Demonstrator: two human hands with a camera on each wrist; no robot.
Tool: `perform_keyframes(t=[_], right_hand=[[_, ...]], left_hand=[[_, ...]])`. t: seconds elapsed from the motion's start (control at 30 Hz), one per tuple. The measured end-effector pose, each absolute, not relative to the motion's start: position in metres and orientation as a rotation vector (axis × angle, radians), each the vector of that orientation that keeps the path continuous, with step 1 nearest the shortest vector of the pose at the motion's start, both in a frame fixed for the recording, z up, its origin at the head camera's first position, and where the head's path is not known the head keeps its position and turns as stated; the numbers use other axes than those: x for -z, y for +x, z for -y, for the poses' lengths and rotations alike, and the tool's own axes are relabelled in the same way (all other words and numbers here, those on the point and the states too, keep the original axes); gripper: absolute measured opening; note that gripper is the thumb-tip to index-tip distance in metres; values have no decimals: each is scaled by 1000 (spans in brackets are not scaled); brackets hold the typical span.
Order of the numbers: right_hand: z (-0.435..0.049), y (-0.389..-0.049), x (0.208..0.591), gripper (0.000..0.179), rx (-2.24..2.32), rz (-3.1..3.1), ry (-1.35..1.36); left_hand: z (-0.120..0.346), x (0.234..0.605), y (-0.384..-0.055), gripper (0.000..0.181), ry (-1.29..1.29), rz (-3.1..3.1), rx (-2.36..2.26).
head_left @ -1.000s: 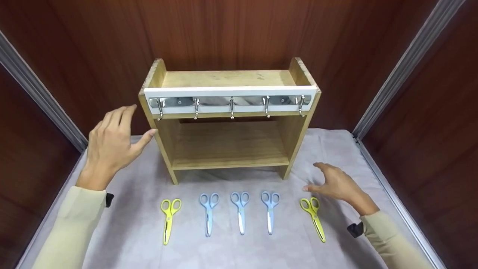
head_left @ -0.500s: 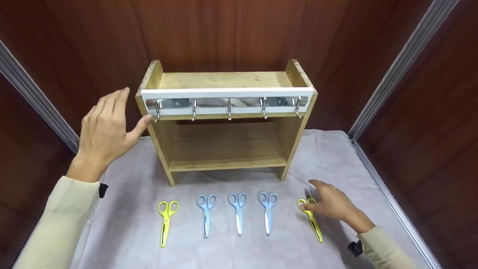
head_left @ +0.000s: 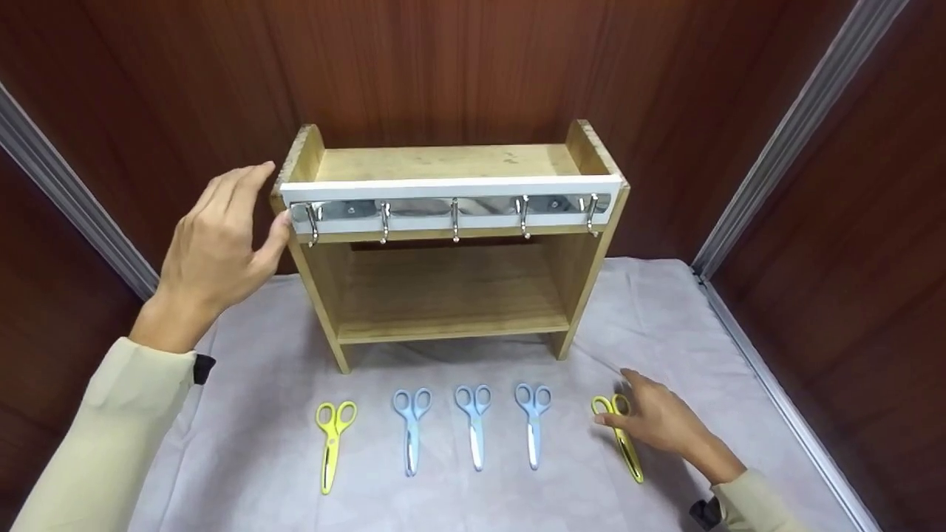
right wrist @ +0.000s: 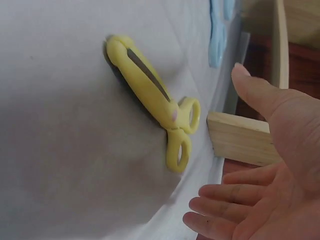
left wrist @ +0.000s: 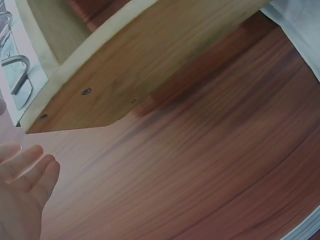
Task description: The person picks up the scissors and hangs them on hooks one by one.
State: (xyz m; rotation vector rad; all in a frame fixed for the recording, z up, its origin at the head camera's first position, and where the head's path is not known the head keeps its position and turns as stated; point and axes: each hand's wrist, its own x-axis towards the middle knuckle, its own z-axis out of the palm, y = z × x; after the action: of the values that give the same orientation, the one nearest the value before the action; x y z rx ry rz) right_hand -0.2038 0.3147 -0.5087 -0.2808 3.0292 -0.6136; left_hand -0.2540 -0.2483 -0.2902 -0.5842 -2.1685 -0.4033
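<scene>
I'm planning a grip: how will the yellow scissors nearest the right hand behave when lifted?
The yellow scissors probably feel light, being slim. Their closed shape suggests one fairly stiff piece. Lying flat on cloth, they seem unlikely to roll.

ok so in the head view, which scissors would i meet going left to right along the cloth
Leftmost yellow scissors → left blue scissors → middle blue scissors → right blue scissors → rightmost yellow scissors.

Gaps between scissors (head_left: pixel 474 421), shelf (head_left: pixel 451 295) beyond
</scene>
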Motion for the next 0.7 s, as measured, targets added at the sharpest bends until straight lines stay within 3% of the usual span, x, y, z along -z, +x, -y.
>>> perform_keyframes(t=[0.13, 0.37, 0.5, 0.7], right_hand=[[-312, -197, 512, 99, 642, -3029, -288], [-305, -190, 520, 78, 664, -3045, -289], [-304, -189, 526, 84, 641, -3064, -273], [-301, -186, 532, 76, 549, -3136, -217]], left_hand=[[245, 288, -258, 47, -643, 2148, 386], [241, 281, -261, 43, -696, 2158, 293], [238, 281, -263, 40, -685, 2156, 303], [233, 284, -265, 35, -659, 2150, 355]])
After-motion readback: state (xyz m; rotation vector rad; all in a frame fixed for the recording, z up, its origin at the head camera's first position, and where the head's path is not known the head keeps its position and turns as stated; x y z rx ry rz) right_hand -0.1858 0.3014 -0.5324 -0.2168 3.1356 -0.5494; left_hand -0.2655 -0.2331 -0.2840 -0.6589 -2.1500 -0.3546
